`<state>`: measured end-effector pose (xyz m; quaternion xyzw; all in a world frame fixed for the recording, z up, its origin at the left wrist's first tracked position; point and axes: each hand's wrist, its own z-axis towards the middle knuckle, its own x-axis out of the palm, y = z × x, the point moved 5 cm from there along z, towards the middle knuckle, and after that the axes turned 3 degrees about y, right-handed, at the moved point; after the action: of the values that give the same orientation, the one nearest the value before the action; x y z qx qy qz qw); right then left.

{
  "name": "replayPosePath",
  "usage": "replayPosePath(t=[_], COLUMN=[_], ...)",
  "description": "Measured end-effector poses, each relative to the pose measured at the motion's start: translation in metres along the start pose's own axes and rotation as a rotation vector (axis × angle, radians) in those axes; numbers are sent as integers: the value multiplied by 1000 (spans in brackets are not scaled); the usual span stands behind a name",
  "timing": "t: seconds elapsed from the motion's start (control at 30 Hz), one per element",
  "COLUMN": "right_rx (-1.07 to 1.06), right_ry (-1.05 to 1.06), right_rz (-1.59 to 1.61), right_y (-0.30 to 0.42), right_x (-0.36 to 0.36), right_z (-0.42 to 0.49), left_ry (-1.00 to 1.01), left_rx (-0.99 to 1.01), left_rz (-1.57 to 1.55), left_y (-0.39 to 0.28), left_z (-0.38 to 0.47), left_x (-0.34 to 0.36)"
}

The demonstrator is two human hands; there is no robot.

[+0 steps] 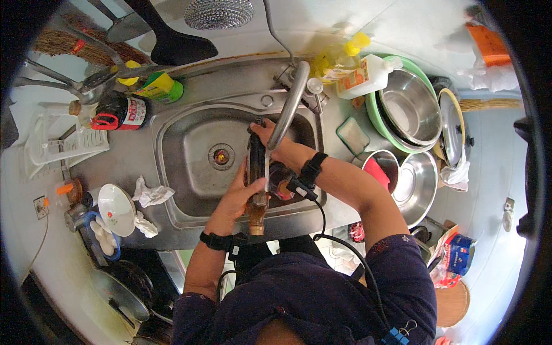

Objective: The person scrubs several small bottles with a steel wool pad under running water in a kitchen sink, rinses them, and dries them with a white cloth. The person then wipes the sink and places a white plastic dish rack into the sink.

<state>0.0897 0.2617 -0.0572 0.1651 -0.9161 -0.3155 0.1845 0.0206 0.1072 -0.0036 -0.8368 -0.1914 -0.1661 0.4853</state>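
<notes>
Over the stainless steel sink (194, 181), my left hand (241, 189) grips the lower part of a dark bottle (257, 159), thumb across it. The bottle's brownish transparent end points towards me. My right hand (271, 133) is at the far end of the bottle, its fingers around it and partly hidden by the curved metal faucet (291, 103). A thin stream of water seems to run from the faucet down along the bottle. Another dark bottle or container with a red label (284, 189) lies in the sink under my right forearm, partly hidden.
Steel basins (409, 108) and a pot with a red item (377, 172) stand right of the sink. A yellow bottle (340, 62) and white jug (366, 77) are behind. At left are a patterned bowl (116, 210), crumpled tissue (151, 193) and a dark sauce jug (125, 112).
</notes>
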Motion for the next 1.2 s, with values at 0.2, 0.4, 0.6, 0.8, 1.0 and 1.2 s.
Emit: replayPosePath(t=[0.2,0.4,0.6,0.8,1.0,1.2], right_rx=[-234,-595,-648,-431,-598,-290], right_ry=[-81,93,156,9,39,-5], right_rz=[69,-751,-789,-720,-817,-746], right_y=[9,-7,4,23,14,-4], right_x=[6,34,32,2,-8,17], right_z=[-3,-73,-87,-3,17,-30], left_ry=[-177,-219,-308,72,-10,-229], left_rx=[-217,-119,19,-157,-166,-111], left_rz=[-563,-782,-755,-1304,-653,-651], left_y=[11,4,20,20,9,17], left_z=[7,31,33,19,10,27], left_x=[-10,-23,-16,24,1,-32])
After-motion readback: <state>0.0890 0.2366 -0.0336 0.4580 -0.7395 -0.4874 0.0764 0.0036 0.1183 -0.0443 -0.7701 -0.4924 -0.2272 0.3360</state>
